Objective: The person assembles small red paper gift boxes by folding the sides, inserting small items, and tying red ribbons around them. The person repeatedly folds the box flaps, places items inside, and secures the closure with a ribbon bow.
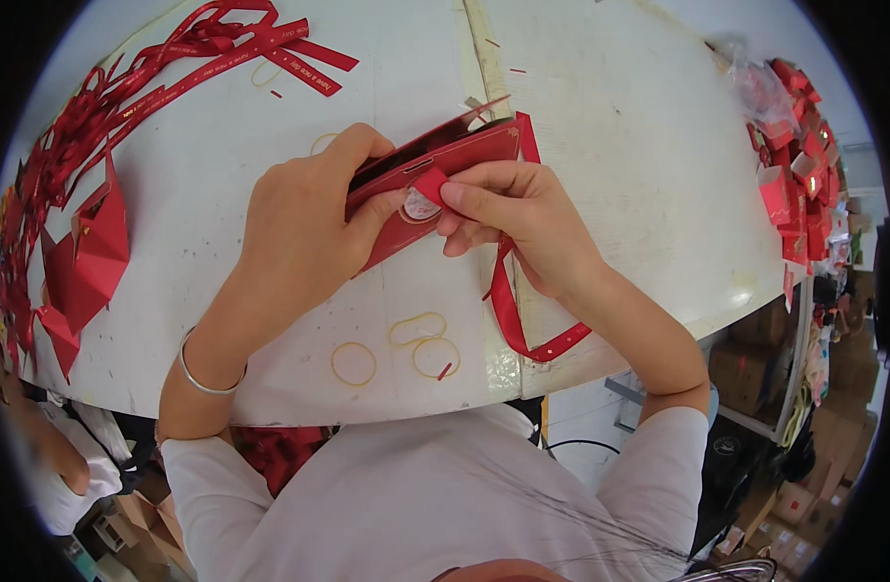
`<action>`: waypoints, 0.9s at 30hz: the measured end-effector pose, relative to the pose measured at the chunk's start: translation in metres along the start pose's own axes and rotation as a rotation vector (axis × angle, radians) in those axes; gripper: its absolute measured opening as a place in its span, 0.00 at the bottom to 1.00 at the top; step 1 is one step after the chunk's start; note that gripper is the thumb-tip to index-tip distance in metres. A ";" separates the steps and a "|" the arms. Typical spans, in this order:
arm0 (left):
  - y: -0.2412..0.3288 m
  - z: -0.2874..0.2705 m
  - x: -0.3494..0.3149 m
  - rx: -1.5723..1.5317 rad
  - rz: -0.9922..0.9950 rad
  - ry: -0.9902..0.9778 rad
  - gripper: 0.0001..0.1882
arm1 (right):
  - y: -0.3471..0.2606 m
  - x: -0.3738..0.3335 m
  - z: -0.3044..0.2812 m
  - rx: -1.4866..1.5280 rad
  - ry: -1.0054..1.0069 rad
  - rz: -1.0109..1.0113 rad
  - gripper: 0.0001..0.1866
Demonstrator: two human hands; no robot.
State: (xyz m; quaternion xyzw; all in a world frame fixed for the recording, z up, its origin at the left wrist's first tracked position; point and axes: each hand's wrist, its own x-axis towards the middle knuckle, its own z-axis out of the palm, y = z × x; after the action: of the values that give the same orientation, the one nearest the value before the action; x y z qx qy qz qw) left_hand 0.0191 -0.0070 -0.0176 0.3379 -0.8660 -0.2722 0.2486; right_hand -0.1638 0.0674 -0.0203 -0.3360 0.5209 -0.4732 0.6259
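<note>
the red box, made of stiff, smooth card, is in the air above the middle of the table, tilted up to the right, between the two hands. its upper side is open like a narrow mouth, and its front panel carries thin gold ornament, a small slot and a round whitish patch. the left hand is clamped on the box's left part, thumb on the front panel, other fingers behind. the right hand has thumb and forefinger pressed together on a short flat red strip just below the slot. under this hand hangs a curved loop of satiny ribbon with small gold marks; whether it is one piece with the strip, i cannot tell.

nearer the person, thin yellow rubber bands lie on the white, scuffed table. at left are tangled shiny ribbons and an angular folded red card; at far right, heaped red boxes beside crinkled clear plastic.
</note>
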 end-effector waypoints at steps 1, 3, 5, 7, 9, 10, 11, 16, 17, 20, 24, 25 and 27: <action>0.001 0.002 -0.001 -0.019 0.020 0.026 0.14 | -0.001 0.000 0.001 -0.001 0.003 0.003 0.09; 0.006 0.005 -0.002 -0.054 0.058 0.085 0.17 | 0.000 0.001 0.002 0.000 -0.003 -0.005 0.08; 0.007 0.006 -0.002 -0.032 0.083 0.082 0.19 | 0.003 0.000 0.003 0.006 -0.012 -0.026 0.08; 0.009 0.004 -0.001 0.003 0.094 0.050 0.20 | 0.003 0.001 0.001 -0.017 0.026 -0.020 0.08; 0.009 0.000 -0.001 0.057 0.086 -0.007 0.19 | 0.004 0.000 0.000 -0.012 0.055 -0.029 0.08; 0.009 0.001 -0.002 0.066 0.100 0.000 0.19 | 0.004 -0.001 0.000 0.004 0.067 -0.041 0.08; 0.009 0.001 -0.002 0.075 0.114 0.008 0.18 | 0.004 -0.002 -0.001 0.019 0.079 -0.053 0.08; 0.012 0.005 -0.004 0.105 0.107 0.017 0.15 | 0.003 -0.005 0.000 0.007 0.032 -0.029 0.08; 0.013 0.005 -0.005 0.103 0.102 0.019 0.15 | 0.001 -0.005 0.000 0.001 0.018 -0.021 0.08; 0.013 0.006 -0.005 0.108 0.121 0.035 0.14 | -0.003 -0.003 0.001 0.048 0.025 -0.003 0.09; 0.015 0.006 -0.006 0.121 0.145 0.046 0.13 | -0.003 -0.003 0.001 0.075 0.036 -0.027 0.09; 0.016 0.006 -0.006 0.106 0.151 0.038 0.13 | -0.002 -0.004 0.001 0.091 0.039 -0.034 0.09; 0.019 0.004 -0.005 0.078 0.165 0.021 0.13 | 0.001 -0.005 0.002 0.119 0.065 -0.057 0.09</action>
State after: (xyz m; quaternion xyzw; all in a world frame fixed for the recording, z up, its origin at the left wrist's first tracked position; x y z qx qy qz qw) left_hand 0.0117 0.0093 -0.0097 0.2776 -0.8981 -0.2134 0.2660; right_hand -0.1618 0.0720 -0.0190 -0.2974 0.5021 -0.5317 0.6138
